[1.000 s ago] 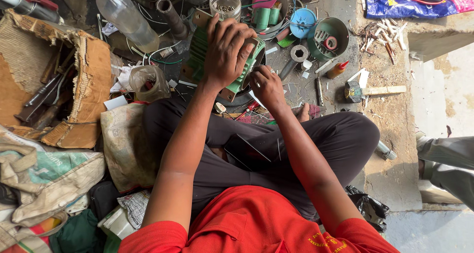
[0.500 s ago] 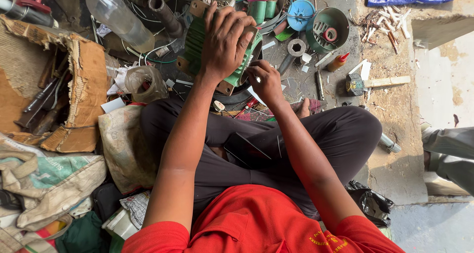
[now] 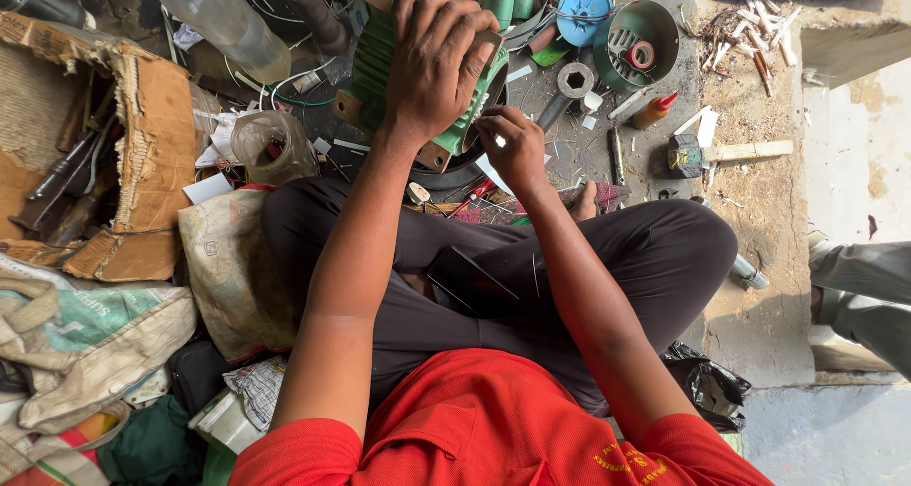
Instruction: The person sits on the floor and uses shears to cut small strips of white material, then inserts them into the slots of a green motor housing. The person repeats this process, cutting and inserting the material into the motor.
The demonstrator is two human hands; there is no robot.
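You sat cross-legged on the floor [image 3: 759, 325] in a red shirt [image 3: 493, 429] and dark trousers [image 3: 607, 258], with a dark flat phone-like slab [image 3: 472, 279] resting in your lap. At your left lay a worn sack [image 3: 90, 339] and a torn cardboard box [image 3: 142, 154] with dark tools inside.

Both your arms reached forward over your knees. Your left hand [image 3: 432, 64] lay spread, palm down, on top of a green ribbed motor housing [image 3: 380, 64], the fingers draped over its far edge in a pressing grip rather than a closed fist. The housing sat on the floor just ahead of your legs, resting over a dark ring. Your right hand [image 3: 512, 144] was curled at the housing's right end, fingertips pinched on a small pale piece; what it was, you could not tell from this view.

Just left of the housing stood a clear plastic jar [image 3: 270, 144], and beyond it a plastic bottle [image 3: 223, 21] lay tilted. To the right lay a socket wrench head [image 3: 572, 81], a small orange-capped bottle [image 3: 655, 111] and a hammer [image 3: 726, 152]. Farthest off sat a green bowl [image 3: 664, 21] holding a red tape roll, beside a blue round lid [image 3: 584, 7].
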